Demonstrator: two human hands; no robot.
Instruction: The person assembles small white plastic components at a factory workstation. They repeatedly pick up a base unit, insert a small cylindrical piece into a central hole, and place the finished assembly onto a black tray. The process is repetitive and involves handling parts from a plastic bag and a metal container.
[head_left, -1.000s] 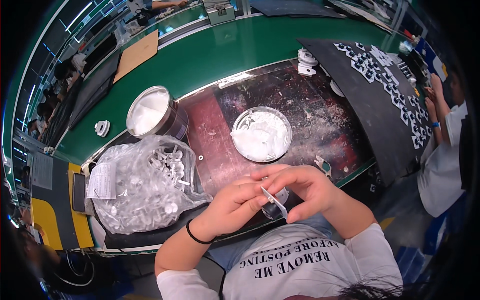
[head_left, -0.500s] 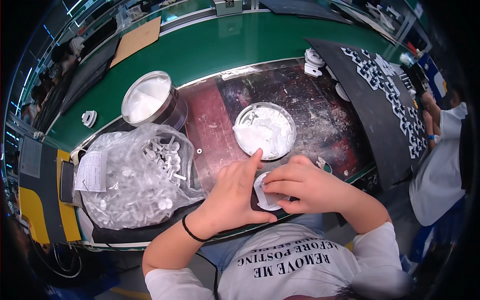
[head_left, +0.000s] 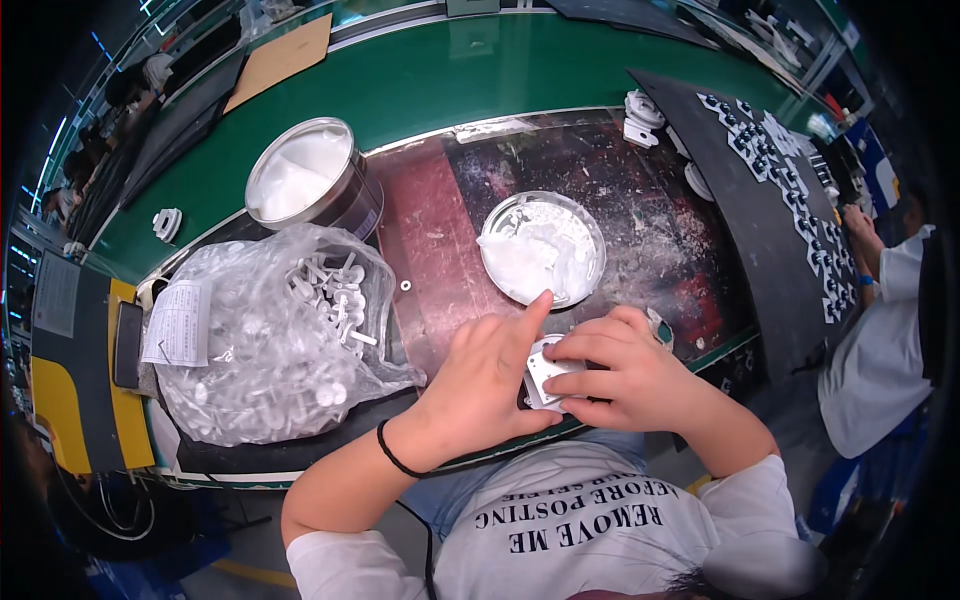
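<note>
In front of my body a white plastic part (head_left: 546,372) with a flat face and small holes lies between my hands. My right hand (head_left: 628,368) grips it from the right, fingertips on its top and thumb at its lower edge. My left hand (head_left: 482,375) curves around its left side, index finger and thumb stretched apart; whether its hidden fingers touch the part I cannot see. Just beyond my hands sits a shallow round metal dish (head_left: 602,268) holding white paste, close to the left index fingertip.
A clear bag (head_left: 230,370) of white plastic pieces lies left, before an open metal tin (head_left: 352,190) of white material. A small ring (head_left: 405,286) rests on the mat. At right, a black board (head_left: 720,210) carries rows of parts; a co-worker's hand (head_left: 862,232) is beside it.
The white part has turned or tilted between my hands, and its flat, holed face now shows. My right fingers have shifted on it. The whole view has moved slightly.
</note>
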